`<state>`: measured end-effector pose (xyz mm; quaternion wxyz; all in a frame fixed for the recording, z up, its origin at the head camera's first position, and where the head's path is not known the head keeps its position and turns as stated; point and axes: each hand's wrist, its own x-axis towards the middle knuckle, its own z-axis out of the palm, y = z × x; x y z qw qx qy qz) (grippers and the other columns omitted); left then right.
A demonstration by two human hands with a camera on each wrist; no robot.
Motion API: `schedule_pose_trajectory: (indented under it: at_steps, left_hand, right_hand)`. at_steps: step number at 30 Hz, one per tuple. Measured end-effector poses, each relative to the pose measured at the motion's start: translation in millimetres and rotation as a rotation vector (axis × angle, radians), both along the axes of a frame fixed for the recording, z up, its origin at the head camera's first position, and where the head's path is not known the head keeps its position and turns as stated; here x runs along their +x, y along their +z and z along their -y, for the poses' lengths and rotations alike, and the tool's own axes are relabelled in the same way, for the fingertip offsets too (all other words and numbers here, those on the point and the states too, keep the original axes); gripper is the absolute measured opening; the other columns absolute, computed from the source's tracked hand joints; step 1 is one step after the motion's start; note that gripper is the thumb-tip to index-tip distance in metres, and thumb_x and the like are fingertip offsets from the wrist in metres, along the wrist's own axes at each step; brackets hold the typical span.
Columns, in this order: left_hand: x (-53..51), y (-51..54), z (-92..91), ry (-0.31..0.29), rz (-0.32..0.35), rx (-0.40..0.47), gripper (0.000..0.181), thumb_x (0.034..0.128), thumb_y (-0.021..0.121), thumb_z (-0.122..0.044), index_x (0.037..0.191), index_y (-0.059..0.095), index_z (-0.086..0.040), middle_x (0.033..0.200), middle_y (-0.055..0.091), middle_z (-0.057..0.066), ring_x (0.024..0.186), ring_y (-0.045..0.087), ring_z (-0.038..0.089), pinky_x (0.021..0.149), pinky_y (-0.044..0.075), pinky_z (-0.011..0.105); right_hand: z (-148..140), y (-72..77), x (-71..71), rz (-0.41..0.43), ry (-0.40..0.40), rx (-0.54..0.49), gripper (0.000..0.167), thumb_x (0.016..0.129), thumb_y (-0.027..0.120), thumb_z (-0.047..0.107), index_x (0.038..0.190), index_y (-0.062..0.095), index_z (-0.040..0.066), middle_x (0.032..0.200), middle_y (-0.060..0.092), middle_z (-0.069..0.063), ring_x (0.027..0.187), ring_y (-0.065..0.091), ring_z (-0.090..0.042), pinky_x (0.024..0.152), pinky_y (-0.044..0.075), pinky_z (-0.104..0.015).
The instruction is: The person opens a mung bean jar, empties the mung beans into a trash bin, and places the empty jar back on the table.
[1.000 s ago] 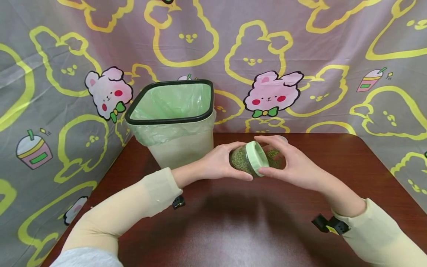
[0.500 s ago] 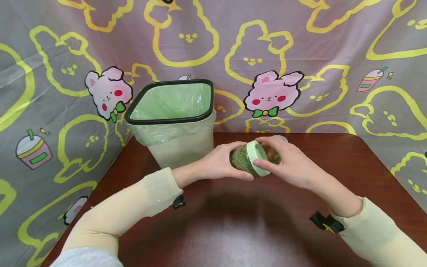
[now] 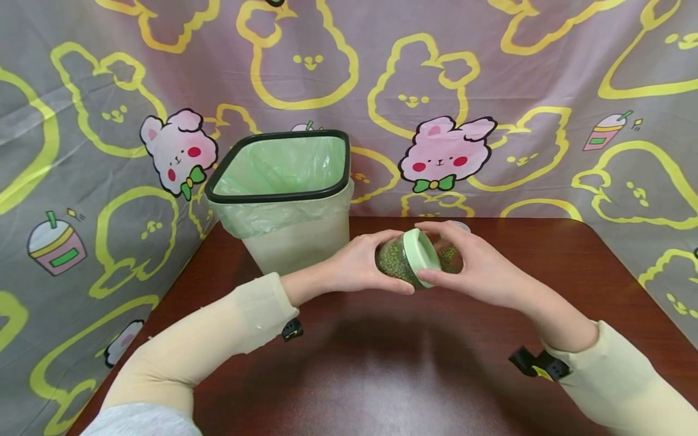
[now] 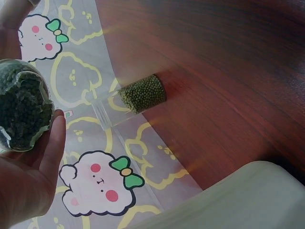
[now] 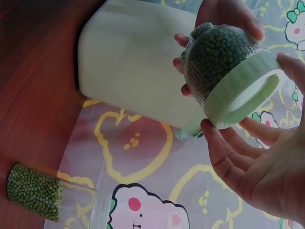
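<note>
A clear jar (image 3: 394, 259) of green beans with a pale green lid (image 3: 422, 257) is held tilted above the table, its lid facing right. My left hand (image 3: 354, 266) grips the jar's body; in the left wrist view the jar's bottom (image 4: 24, 105) shows at the left edge. With thumb and fingers, my right hand (image 3: 482, 263) holds the lid's rim, as the right wrist view shows at the lid (image 5: 243, 90). Behind the right hand stands a clear cylindrical container (image 4: 143, 93) partly filled with green beans, mostly hidden in the head view.
A cream bin (image 3: 300, 236) with a black rim and green liner bag stands at the back left, close to my left hand. The dark red-brown table (image 3: 349, 369) runs back to a cartoon-printed cloth (image 3: 382, 79) hung around it.
My right hand twists at the lid: its thumb swung left across the lid, then came back to the right. The left hand and jar stay almost in place.
</note>
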<state>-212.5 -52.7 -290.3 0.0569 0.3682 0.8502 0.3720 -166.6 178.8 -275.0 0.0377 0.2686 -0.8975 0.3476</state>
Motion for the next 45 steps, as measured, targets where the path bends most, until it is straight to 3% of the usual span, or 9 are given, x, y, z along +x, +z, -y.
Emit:
schedule_pose_trajectory:
  at_steps: [8,16,23,33,45]
  left_hand:
    - [-1.0,-1.9,0.6,0.014,-0.016,-0.006,0.077,0.0684,0.086,-0.043,0.134,0.054,-0.018,0.110,0.061,-0.010,0.098,0.055,0.006,0.084,0.048,0.026]
    - [-1.5,-3.8,-0.1,0.000,-0.001,0.011,0.078,0.0686,0.087,-0.041,0.134,0.053,-0.017,0.109,0.061,-0.009,0.097,0.056,0.007,0.082,0.049,0.027]
    - [-1.1,-2.8,-0.8,-0.012,-0.001,0.024,0.077,0.0686,0.087,-0.040,0.133,0.053,-0.016,0.110,0.061,-0.008,0.097,0.056,0.008,0.080,0.050,0.027]
    - [-0.1,-1.1,-0.7,-0.006,0.001,0.020,0.077,0.0686,0.087,-0.040,0.134,0.053,-0.016,0.110,0.061,-0.008,0.097,0.056,0.008,0.081,0.050,0.026]
    - [-0.9,-1.3,0.4,0.013,-0.019,-0.005,0.078,0.0681,0.087,-0.042,0.134,0.053,-0.018,0.111,0.061,-0.009,0.098,0.055,0.007,0.084,0.048,0.026]
  right_hand:
    - [-1.0,0.7,1.7,-0.012,0.029,0.012,0.073,0.081,0.079,0.036,0.142,0.043,0.019,0.124,0.051,-0.001,0.112,0.050,-0.019,0.080,0.050,-0.042]
    - [2.0,0.3,3.3,-0.009,-0.042,0.020,0.070,0.088,0.071,0.041,0.146,0.039,0.018,0.129,0.050,-0.002,0.115,0.051,-0.021,0.080,0.051,-0.041]
    - [3.9,-0.8,1.7,0.021,-0.076,0.022,0.069,0.087,0.071,0.045,0.143,0.043,0.017,0.121,0.054,-0.002,0.104,0.055,-0.020,0.074,0.053,-0.036]
    - [2.3,-1.9,-1.1,0.016,-0.037,-0.020,0.067,0.083,0.078,0.035,0.139,0.047,0.013,0.115,0.055,-0.001,0.096,0.056,-0.018,0.069,0.054,-0.035]
    - [-1.1,-1.9,2.6,0.007,0.065,-0.048,0.073,0.083,0.079,0.025,0.144,0.040,0.018,0.129,0.048,-0.003,0.114,0.049,-0.022,0.080,0.052,-0.040]
